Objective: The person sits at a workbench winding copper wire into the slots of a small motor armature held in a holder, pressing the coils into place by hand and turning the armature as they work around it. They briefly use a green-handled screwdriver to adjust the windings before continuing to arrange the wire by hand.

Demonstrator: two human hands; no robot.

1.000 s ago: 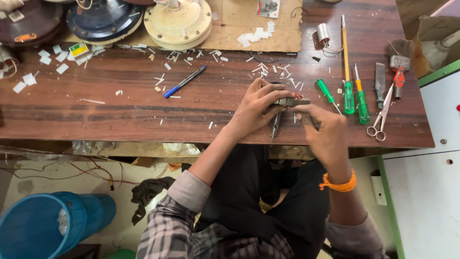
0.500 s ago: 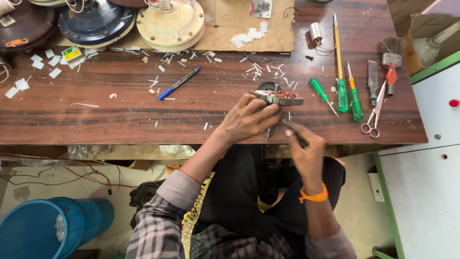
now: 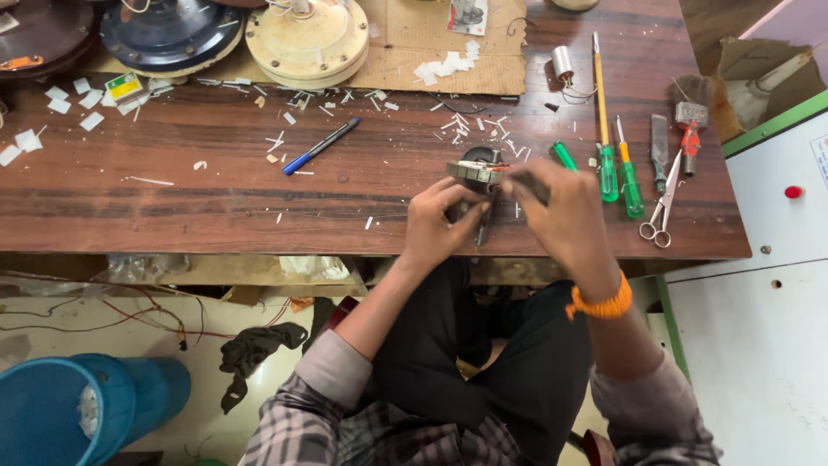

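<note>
A small round motor part (image 3: 476, 170) with a metal ring and dark core stands on edge near the front of the wooden workbench (image 3: 172, 207). My left hand (image 3: 440, 226) grips it from below, and a thin dark tool (image 3: 483, 229) hangs down beside the fingers. My right hand (image 3: 561, 216) is closed on the part's right side, and an orange band sits on that wrist. A green-handled screwdriver (image 3: 565, 156) lies just beyond my right hand's knuckles.
Two green screwdrivers (image 3: 608, 164), scissors (image 3: 662, 207), a chisel and red pliers lie at the right. A blue pen (image 3: 319, 147) lies mid-bench among white paper scraps. Round fan motor housings (image 3: 306, 39) and cardboard stand at the back. A blue bucket (image 3: 78, 410) stands on the floor.
My right hand has come up from below the bench edge and closed on the right side of the motor part. My left hand has kept its grip on the part.
</note>
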